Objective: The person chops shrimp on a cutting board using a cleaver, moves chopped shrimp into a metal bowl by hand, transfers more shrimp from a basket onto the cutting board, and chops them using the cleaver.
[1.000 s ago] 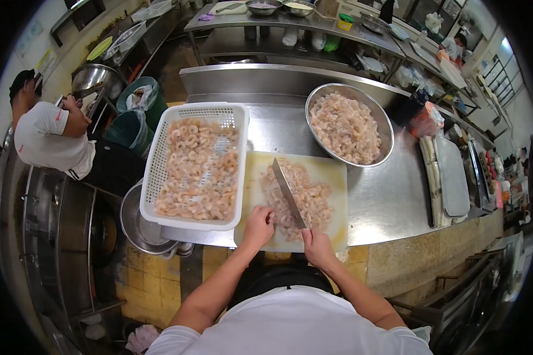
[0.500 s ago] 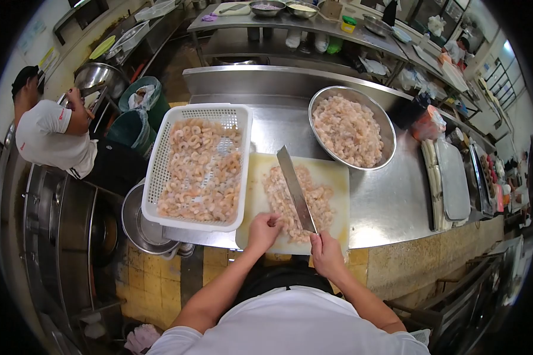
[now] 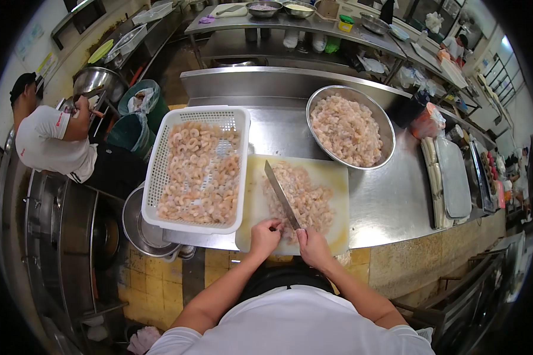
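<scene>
Across the steel table [image 3: 385, 207], the white basket [image 3: 243, 171] sat left of the cutting board [image 3: 251, 189], the metal bowl [image 3: 393, 141] beyond, rightward. Shrimp pieces [image 3: 314, 201] covered mid-board. The knife [image 3: 283, 195], clasped by the right hand [image 3: 315, 247], had shifted left, bringing its blade beside the left hand [image 3: 265, 238], fingers curled, perhaps pinching a piece.

1. Cool, fairly bright light is falling on the steel table [image 3: 391, 204], and whitish glare is spreading near its front edge.
2. A light [image 3: 506, 43] is glowing white at the far right.
3. Dark shadow is filling the space under the back table [image 3: 302, 25].
4. The lens is bowing straight edges, and black is rounding the corners.
5. Distant details are looking soft.
</scene>
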`<move>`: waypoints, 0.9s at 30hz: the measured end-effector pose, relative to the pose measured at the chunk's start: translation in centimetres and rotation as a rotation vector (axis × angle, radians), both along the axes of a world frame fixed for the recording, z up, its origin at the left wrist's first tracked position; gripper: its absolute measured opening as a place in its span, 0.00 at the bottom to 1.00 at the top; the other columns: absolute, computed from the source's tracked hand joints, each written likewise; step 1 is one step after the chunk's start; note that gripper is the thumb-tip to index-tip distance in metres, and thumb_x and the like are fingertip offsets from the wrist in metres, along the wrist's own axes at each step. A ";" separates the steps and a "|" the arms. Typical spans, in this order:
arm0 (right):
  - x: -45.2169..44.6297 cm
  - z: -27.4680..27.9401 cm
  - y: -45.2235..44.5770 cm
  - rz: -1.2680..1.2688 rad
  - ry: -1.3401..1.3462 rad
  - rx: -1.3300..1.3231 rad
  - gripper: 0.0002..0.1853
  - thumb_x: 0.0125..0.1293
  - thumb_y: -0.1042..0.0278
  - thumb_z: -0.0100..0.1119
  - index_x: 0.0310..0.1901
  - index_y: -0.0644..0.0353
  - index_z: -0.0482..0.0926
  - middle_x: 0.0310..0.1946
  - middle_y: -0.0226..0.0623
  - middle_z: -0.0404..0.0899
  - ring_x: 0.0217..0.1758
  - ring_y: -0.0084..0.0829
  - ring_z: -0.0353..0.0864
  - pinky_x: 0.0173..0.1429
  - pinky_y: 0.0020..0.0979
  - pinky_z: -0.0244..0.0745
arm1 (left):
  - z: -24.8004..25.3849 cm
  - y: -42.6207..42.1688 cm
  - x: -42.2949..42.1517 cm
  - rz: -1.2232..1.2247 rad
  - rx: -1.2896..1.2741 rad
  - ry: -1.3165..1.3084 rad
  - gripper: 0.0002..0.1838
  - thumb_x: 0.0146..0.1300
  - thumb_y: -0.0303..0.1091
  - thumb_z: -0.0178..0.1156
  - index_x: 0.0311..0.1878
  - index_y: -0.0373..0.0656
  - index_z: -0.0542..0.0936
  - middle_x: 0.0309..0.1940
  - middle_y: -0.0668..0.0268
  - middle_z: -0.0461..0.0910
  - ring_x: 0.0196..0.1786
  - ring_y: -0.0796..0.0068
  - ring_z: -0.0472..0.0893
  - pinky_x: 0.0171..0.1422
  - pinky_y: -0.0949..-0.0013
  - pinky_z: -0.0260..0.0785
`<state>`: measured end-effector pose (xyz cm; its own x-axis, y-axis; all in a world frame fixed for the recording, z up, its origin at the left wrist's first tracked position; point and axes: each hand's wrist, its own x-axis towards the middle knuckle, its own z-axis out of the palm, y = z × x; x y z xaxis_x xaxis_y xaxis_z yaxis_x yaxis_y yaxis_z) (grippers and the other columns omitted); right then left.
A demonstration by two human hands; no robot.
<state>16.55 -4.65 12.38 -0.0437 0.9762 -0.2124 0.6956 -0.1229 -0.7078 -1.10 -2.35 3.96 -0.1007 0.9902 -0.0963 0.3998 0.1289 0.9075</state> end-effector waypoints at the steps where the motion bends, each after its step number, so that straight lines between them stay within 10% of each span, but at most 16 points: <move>1: 0.0 1.5 0.0 0.003 0.012 -0.025 0.21 0.83 0.56 0.54 0.39 0.70 0.78 0.31 0.68 0.82 0.38 0.72 0.84 0.42 0.62 0.76 | 0.3 -0.1 0.0 0.026 -0.050 -0.077 0.11 0.66 0.29 0.74 0.50 0.34 0.90 0.37 0.55 0.91 0.38 0.66 0.90 0.46 0.64 0.83; 8: -0.3 0.0 -1.0 0.034 -0.029 0.010 0.22 0.84 0.56 0.53 0.41 0.71 0.79 0.32 0.69 0.82 0.40 0.72 0.83 0.44 0.61 0.76 | -2.6 -0.7 -0.1 0.071 -0.012 -0.260 0.12 0.63 0.20 0.74 0.49 0.34 0.85 0.36 0.65 0.89 0.38 0.80 0.86 0.46 0.73 0.82; 20: -0.1 -0.1 -1.2 -0.006 0.001 0.005 0.21 0.84 0.56 0.53 0.41 0.70 0.79 0.34 0.70 0.82 0.40 0.72 0.83 0.44 0.63 0.76 | -3.8 -1.4 -0.1 0.048 0.027 -0.438 0.18 0.61 0.16 0.71 0.52 0.35 0.78 0.41 0.62 0.86 0.44 0.76 0.87 0.51 0.71 0.84; 27: 0.5 4.3 -0.6 -0.040 0.053 -0.022 0.22 0.84 0.55 0.52 0.41 0.71 0.80 0.35 0.71 0.83 0.42 0.73 0.83 0.46 0.63 0.77 | 2.5 -2.5 -0.5 -0.213 0.142 0.084 0.22 0.60 0.27 0.77 0.54 0.36 0.78 0.53 0.54 0.79 0.46 0.63 0.87 0.51 0.62 0.83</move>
<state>17.03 -5.27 16.71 -0.0167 0.9726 -0.2319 0.6518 -0.1653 -0.7402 -1.58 -4.90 6.48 0.1097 0.9929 0.0449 0.4791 -0.0924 0.8729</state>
